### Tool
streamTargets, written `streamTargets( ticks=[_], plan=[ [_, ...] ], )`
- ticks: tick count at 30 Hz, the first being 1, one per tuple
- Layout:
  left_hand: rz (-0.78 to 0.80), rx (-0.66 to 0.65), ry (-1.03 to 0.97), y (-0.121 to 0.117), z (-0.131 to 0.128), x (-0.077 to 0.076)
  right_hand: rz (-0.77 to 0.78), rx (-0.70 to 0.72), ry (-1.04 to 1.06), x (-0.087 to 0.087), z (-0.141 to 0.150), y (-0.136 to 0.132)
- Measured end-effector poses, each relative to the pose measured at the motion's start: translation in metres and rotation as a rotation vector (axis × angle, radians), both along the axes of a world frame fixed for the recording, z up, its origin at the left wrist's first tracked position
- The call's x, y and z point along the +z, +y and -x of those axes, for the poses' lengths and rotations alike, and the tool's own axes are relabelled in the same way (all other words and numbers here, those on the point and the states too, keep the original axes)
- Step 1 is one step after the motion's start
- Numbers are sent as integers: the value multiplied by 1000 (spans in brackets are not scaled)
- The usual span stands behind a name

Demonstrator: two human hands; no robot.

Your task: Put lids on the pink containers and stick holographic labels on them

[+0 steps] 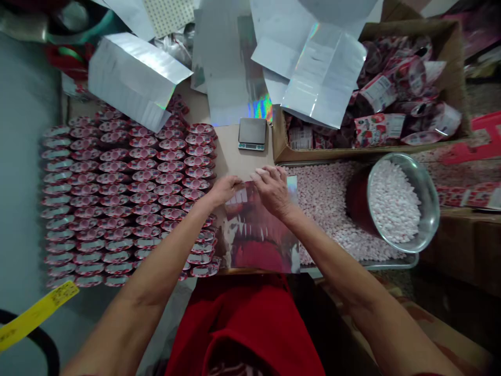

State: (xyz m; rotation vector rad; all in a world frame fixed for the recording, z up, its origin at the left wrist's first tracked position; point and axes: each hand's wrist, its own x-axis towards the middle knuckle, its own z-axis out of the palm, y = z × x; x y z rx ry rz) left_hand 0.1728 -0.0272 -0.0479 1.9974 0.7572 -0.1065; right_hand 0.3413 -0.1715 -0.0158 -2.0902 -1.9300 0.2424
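A shiny, mirror-like sheet (258, 235) lies at the near edge of the table, with small pale rectangles near its upper left corner. At that corner is my left hand (224, 191), its thumb and fingertips pinched together. My right hand (274, 192) reaches over the sheet's upper part, fingers bent and close together, tips pointing towards the left hand. A small gap separates the two hands. Whatever lies between the fingertips is too small to make out. Left of the sheet stand packed rows of red-and-white printed cups or pouches (144, 186), seen from their oval ends.
Beyond the hands sits a small digital scale (252, 131). On the right, a metal tray (409, 261) holds small white pieces, with a tilted metal bowl (432, 209) of them on top. Behind stands a cardboard box (329, 155) of printed packs. Glossy sheets (133, 78) lie at the back.
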Motion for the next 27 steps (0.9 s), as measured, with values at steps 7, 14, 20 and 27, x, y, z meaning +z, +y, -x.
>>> streamTargets(
  ticks=[7,14,20,27],
  plan=[
    [446,50,-16,17,2,-5,37,-32,-21,-24,49,-10],
    [724,208,-39,19,14,0,115,-12,-47,-19,71,-20],
    [644,206,0,23,20,2,45,-19,-32,-21,71,-24],
    [347,122,80,25,14,12,-84,-61,-49,-3,64,-24]
  ],
)
